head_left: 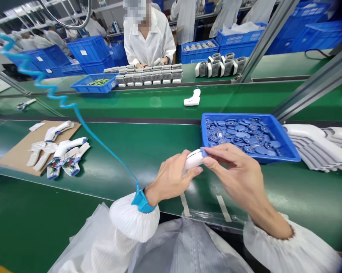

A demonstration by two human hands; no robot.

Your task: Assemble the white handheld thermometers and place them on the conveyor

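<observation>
My left hand point(172, 176) is wrapped round a white plastic housing point(193, 160), shaped like the handheld thermometer bodies nearby. At its right end sits a small blue plastic cap point(203, 152), which my right hand point(233, 170) pinches between thumb and fingers. The cap touches the housing; whether it is fully seated I cannot tell. A blue wrist strap point(142, 201) with a coiled cord circles my left wrist. Just beyond my right hand stands a blue tray point(287, 146) full of loose blue oval plastic parts point(242, 134).
White housings, some with exposed circuit boards point(71, 165), lie by a cardboard sheet point(16, 159) at left. Stacked white shells point(316, 144) are at right. A lone white device point(192, 98) lies on the green belt point(131, 104). Across it, a person point(148, 38) handles parts behind rows of grey-white units point(148, 76).
</observation>
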